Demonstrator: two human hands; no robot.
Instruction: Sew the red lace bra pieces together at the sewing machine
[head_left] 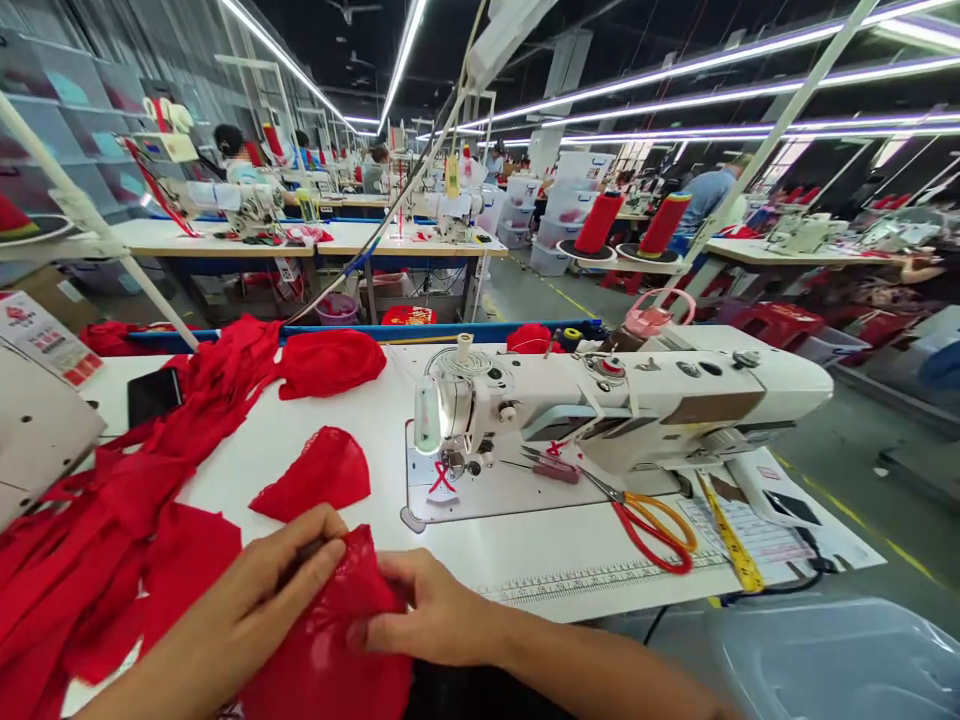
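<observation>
A sheer red fabric piece [337, 620] hangs between my two hands at the table's front edge. My left hand [289, 575] pinches its upper left edge between thumb and fingers. On the other side, my right hand [424, 605] grips the cloth with the thumb on top. Just beyond my hands lies a curved red lace piece [322, 472], flat on the white tabletop. The white sewing machine [600, 400] stands to the right of it, its needle area lit. Part of the held cloth drops below the picture's edge.
Scissors with red and orange handles [656, 530], a yellow tape measure [731, 535] and small thread snips [551, 465] lie by the machine. Red fabric [150, 470] heaps along the left, beside a black phone [154, 397]. A clear plastic bin [840, 660] sits lower right. People work at machines behind.
</observation>
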